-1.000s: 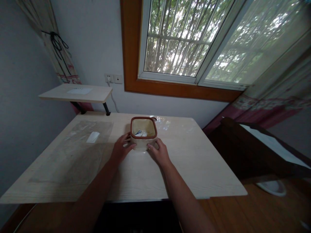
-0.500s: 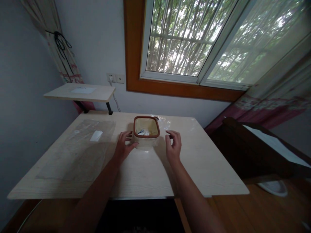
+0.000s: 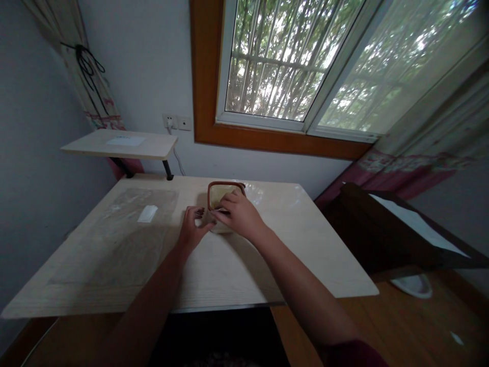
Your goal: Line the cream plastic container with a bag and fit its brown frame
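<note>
A squarish pale container (image 3: 218, 227) with a reddish-brown rim stands upright toward the back of the table (image 3: 305, 255). My left hand (image 3: 192, 228) is at its left side, thumb and fingers apart in an open curve with nothing between them. The thumb tip comes close to the container's wall; contact is unclear. My right hand (image 3: 240, 213) reaches over the container from the right. Its bent fingers and thumb close together at the near rim; what they pinch is hidden. The hand also covers the container's contents.
A clear plastic sheet (image 3: 114, 239) with a white label (image 3: 147, 213) lies on the table's left half. A small raised shelf (image 3: 153, 148) stands at the back left. Behind the table are a wall socket (image 3: 170, 121) and a window (image 3: 282, 66). Dark furniture (image 3: 359, 229) is at the right.
My right hand has moved left from beside the container to over its near rim, closing its fingers and covering the small items inside. My left hand stays at the left side.
</note>
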Demonstrator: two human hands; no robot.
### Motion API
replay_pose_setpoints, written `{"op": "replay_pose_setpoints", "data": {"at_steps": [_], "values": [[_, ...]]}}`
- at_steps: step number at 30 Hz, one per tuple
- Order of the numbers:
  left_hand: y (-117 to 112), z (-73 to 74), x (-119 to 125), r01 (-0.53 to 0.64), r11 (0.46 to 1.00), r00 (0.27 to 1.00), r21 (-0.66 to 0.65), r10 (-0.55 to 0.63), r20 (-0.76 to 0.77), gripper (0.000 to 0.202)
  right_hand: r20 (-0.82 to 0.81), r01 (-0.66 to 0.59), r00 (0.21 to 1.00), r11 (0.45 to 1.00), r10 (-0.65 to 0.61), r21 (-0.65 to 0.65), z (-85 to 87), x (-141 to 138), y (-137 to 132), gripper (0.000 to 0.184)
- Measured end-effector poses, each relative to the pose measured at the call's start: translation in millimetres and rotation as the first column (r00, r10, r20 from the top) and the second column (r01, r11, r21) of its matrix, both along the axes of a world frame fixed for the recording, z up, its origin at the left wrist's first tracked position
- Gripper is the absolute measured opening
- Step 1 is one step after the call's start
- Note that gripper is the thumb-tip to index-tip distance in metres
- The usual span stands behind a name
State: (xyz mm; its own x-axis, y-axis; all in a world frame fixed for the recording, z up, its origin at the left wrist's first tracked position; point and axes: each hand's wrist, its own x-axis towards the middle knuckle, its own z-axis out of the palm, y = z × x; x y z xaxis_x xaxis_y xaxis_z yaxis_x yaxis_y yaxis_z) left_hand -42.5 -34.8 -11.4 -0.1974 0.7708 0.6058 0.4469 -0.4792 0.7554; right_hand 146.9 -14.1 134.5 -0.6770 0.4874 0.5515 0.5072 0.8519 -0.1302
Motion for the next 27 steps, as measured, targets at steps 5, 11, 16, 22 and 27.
{"op": "replay_pose_setpoints", "data": {"at_steps": [5, 11, 16, 22, 27], "values": [[5.3, -1.2, 0.6, 0.09, 0.996, 0.99, 0.018, -0.091, 0.105, 0.082, 0.11, 0.048, 0.993, 0.999, -0.049, 0.008, -8.0, -12.3, -4.4, 0.026], [4.3, 6.5, 2.5, 0.225, 0.97, 0.961, -0.088, -0.207, 0.181, 0.119, 0.102, 0.03, 0.994, 0.999, -0.026, -0.041, -7.3, -13.6, -14.6, 0.023], [-4.1, 15.6, 5.8, 0.304, 0.938, 0.942, -0.168, -0.269, 0.202, 0.122, 0.095, -0.033, 0.995, 0.997, 0.04, -0.075, -2.9, -14.5, -21.0, 0.023], [-4.2, 17.7, 7.7, 0.293, 0.943, 0.951, -0.156, -0.271, 0.148, 0.121, 0.044, -0.043, 0.998, 0.995, 0.047, -0.092, -3.9, -14.9, -21.3, 0.021], [-0.1, 10.6, 6.1, 0.281, 0.946, 0.954, -0.159, -0.258, 0.154, 0.125, 0.006, -0.039, 0.999, 0.995, 0.039, -0.097, -4.1, -15.5, -21.4, 0.017]]}}
